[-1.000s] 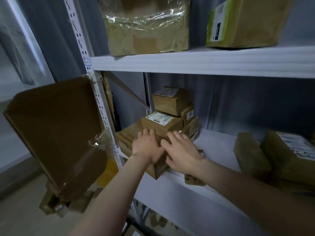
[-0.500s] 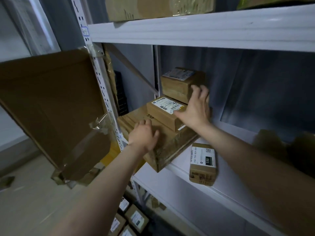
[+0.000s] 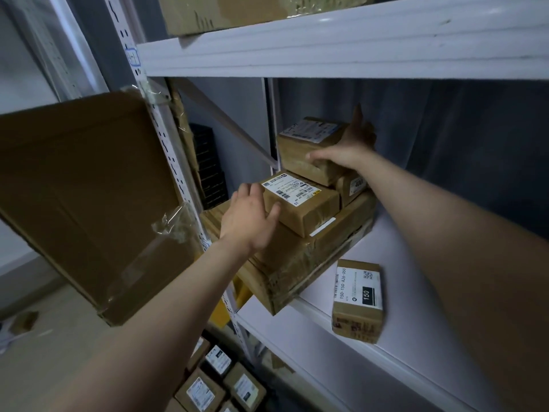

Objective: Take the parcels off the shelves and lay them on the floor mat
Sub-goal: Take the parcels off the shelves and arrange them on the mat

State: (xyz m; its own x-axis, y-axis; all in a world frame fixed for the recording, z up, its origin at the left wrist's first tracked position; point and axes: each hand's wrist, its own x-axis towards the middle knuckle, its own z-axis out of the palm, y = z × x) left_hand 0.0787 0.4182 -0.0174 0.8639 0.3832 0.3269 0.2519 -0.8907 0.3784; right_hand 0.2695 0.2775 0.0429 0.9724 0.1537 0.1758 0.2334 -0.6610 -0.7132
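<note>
Left hand (image 3: 249, 223), right hand (image 3: 349, 150) outstretched

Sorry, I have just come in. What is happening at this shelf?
A person reaches into the shelf with both bare hands. The right hand grips the top parcel at the back of a stack, thumb on its front face. The left hand touches the side of the labelled parcel in front. The stack rests on a large flat parcel that overhangs the shelf edge. A small parcel lies alone beside it.
</note>
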